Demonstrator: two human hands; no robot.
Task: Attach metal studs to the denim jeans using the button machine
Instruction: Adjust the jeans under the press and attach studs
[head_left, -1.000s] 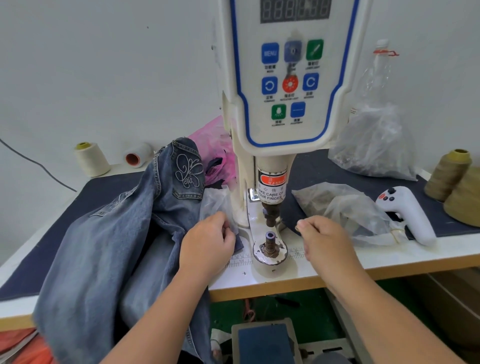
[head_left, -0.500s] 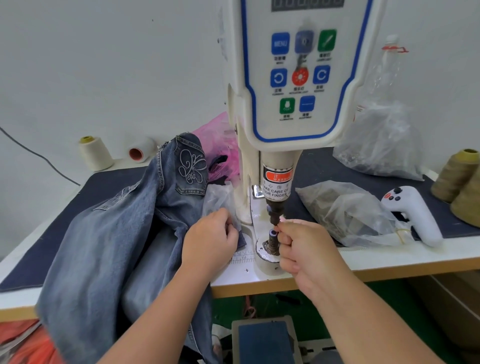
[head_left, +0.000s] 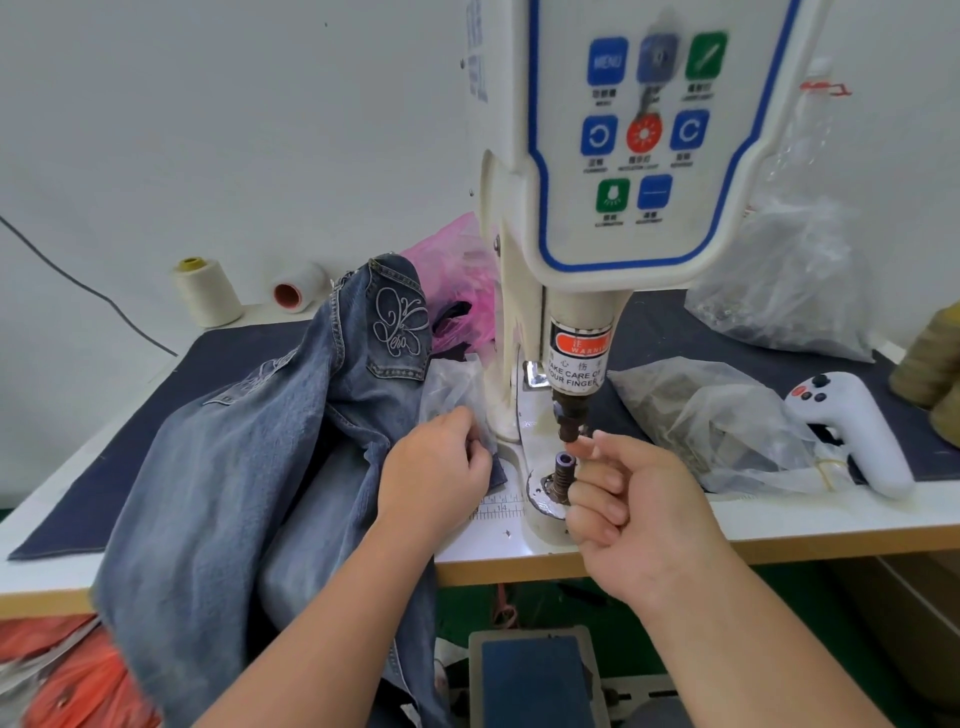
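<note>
Half a second ago the right hand (head_left: 639, 499) covered the lower die (head_left: 563, 470); now it sits at its 3 o'clock, fingertips pinched under the punch (head_left: 570, 423), stud too small to see. Loading step. Left hand (head_left: 436, 475) grips the jeans (head_left: 249, 467) at 9 o'clock. Next, slide denim over.

The button machine (head_left: 613, 218) carries a control panel (head_left: 649, 135) whose top-left blue key reads "MENU"; the small captions under the other keys are too blurred to read. Lower down, a warning label (head_left: 576, 364) on the press head says "WARNING" on orange, then "TAKE CARE OF YOUR FINGER". The denim jeans (head_left: 291, 441) bear embroidered script on a pocket, seemingly "Vera". A ruler strip (head_left: 501, 506) on the surface shows "14".
</note>
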